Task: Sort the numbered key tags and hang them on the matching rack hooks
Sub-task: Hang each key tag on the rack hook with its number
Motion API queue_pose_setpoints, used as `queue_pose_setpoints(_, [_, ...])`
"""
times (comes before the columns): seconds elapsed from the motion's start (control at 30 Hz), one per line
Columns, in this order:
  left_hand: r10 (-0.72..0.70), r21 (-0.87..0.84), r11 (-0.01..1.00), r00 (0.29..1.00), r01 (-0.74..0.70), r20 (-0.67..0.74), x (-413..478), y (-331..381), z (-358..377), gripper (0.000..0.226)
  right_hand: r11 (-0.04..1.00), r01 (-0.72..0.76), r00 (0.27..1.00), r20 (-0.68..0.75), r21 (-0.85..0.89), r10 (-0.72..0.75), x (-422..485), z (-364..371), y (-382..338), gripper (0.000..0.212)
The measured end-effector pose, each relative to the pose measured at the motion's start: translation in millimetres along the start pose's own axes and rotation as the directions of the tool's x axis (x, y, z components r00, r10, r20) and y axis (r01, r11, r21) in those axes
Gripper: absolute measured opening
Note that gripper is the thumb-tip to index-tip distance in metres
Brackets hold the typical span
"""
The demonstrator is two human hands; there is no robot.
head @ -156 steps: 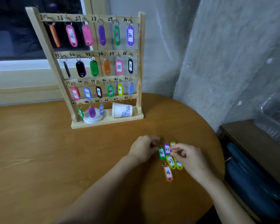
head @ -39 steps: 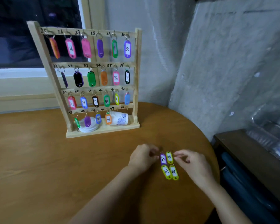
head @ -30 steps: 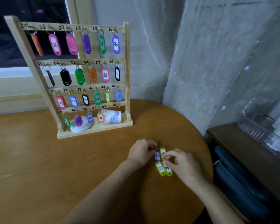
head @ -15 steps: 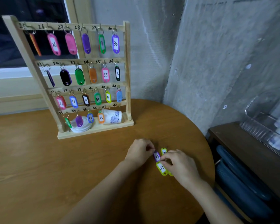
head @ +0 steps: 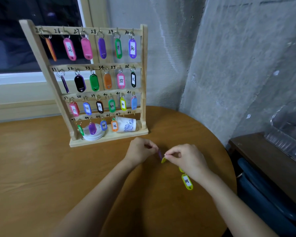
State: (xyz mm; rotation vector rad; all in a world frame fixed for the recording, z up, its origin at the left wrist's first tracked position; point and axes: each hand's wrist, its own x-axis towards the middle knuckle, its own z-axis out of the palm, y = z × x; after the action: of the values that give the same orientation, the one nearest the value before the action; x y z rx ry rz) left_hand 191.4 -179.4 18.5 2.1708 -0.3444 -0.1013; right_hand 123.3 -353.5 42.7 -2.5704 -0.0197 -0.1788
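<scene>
A wooden key rack [head: 143,74] with numbered hooks 25 to 48 stands at the back of the round table; coloured tags hang on most hooks, the hooks marked 47 and 48 are bare. My left hand [head: 140,149] pinches a purple tag [head: 159,154], lifted off the table. My right hand [head: 186,158] pinches a yellow tag [head: 163,159] by its ring, also lifted. A yellow tag marked 48 [head: 187,181] lies on the table below my right wrist. Another yellow tag [head: 181,169] peeks out from under my right hand.
A paper cup [head: 126,124] lies on its side on the rack's base, beside a stack of white lids [head: 92,136]. The table's [head: 41,168] curved edge runs close on the right, beside a dark cabinet [head: 263,159] and a concrete wall.
Both hands have lifted a tag each off the table: left the purple one, right a yellow one. Earlier an orange tag 46 went from the table to its hook.
</scene>
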Motion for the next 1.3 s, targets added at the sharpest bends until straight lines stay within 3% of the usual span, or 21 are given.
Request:
queue_pose_setpoints(0.23, [-0.054, 0.019, 0.998, 0.98, 0.059, -0.19, 5, -14, -45, 0.014, 0.988, 0.082, 0.996, -0.033, 0.127, -0.079, 49, 10, -39, 0.005])
queue_pose_setpoints(0.53, [-0.088, -0.039, 0.996, 0.878, 0.079, -0.47, 36, -30, -93, 0.014, 0.976, 0.144, 0.989, 0.016, 0.163, -0.148, 103, 41, -86, 0.004])
queue_pose_setpoints(0.8, [-0.099, -0.004, 0.994, 0.863, 0.111, -0.495, 60, -33, -97, 0.015, 0.977, 0.167, 0.986, -0.022, 0.134, -0.166, 129, 52, -101, 0.01])
queue_pose_setpoints(1.1, [0.007, 0.233, 0.964, 0.859, 0.13, -0.512, 61, -37, -97, 0.014, 0.987, 0.121, 0.986, -0.126, 0.103, -0.107, 150, 58, -108, 0.013])
queue_pose_setpoints(1.3, [0.063, 0.28, 0.955, 0.856, 0.098, -0.512, 46, -41, -98, 0.015, 0.992, 0.095, 0.986, -0.132, -0.088, -0.106, 156, 66, -110, 0.013])
